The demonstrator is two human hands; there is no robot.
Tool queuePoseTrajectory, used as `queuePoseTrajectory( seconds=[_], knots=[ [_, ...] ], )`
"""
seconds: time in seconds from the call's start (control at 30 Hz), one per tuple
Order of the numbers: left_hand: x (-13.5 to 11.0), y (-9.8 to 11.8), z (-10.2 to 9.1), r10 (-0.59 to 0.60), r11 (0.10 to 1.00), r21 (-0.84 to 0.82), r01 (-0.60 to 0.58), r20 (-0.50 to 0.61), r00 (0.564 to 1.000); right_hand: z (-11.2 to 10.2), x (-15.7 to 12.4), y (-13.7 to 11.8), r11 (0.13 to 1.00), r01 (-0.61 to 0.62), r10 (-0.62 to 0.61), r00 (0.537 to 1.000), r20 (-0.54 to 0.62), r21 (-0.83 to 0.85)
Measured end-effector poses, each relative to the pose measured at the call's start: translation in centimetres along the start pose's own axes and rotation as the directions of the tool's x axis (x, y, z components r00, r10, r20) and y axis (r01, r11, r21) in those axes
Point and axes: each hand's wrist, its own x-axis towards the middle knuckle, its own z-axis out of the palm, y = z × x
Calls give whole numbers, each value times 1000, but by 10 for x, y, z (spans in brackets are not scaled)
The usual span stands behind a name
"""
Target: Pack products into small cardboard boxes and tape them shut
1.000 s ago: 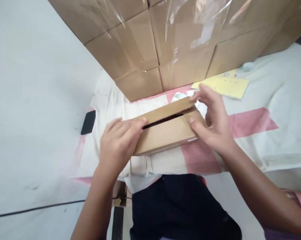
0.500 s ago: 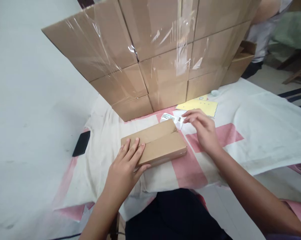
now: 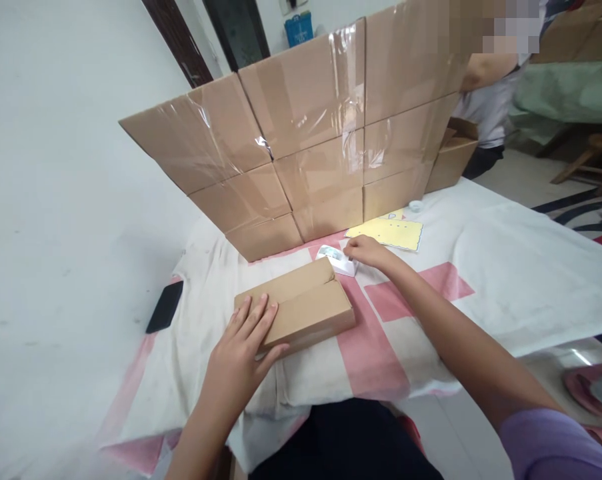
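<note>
A closed cardboard box lies flat on the table. My left hand rests spread on its left end, fingers flat on top and thumb along the near side. Just behind the box is a white tape dispenser with a roll of clear tape. My right hand is at the dispenser's right end, fingertips pinched together at the tape's end; the thin film itself hardly shows.
A wall of taped cardboard boxes stands behind. Yellow paper and a small tape roll lie at its foot. A black phone is at the left. Behind the boxes at the right, another person is partly visible.
My right hand has come down onto the end of the tape dispenser, and its fingers have closed. My left hand stays on the box. The view has tipped up slightly.
</note>
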Motion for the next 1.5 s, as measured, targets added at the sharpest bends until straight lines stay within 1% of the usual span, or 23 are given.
queuePoseTrajectory(
  seconds=[0.2,0.33,0.43,0.67,0.83,1.1,1.23,1.33,1.43,1.5],
  knots=[
    [1,0,1,6,1000,12,-6,-24,1000,1,6,-6,989,-146,143,984,110,26],
    [1,1,0,9,1000,6,-9,-26,1000,2,5,-13,967,-240,225,963,149,92],
    [0,1,0,3,1000,7,-3,-37,999,1,1,-17,948,-280,252,951,177,154],
    [0,2,2,0,1000,-3,-1,-73,997,3,1,-18,918,-306,268,948,174,251],
    [0,3,3,-2,1000,5,3,-64,998,5,2,-17,889,-298,253,952,170,347],
    [-2,2,5,-14,1000,-6,14,-81,997,7,-4,-5,833,-338,288,941,178,438],
    [-4,0,11,-13,1000,-21,11,-96,995,7,-11,-6,828,-352,298,935,190,437],
    [-5,-4,17,3,1000,-30,-7,-120,993,8,-17,-12,836,-379,327,925,192,398],
    [-4,-11,26,69,997,-11,-73,-186,980,12,-19,-14,846,-413,378,911,167,337],
    [-1,-17,32,140,990,29,-137,-241,960,14,-19,-14,849,-425,402,905,141,314]
  ],
)
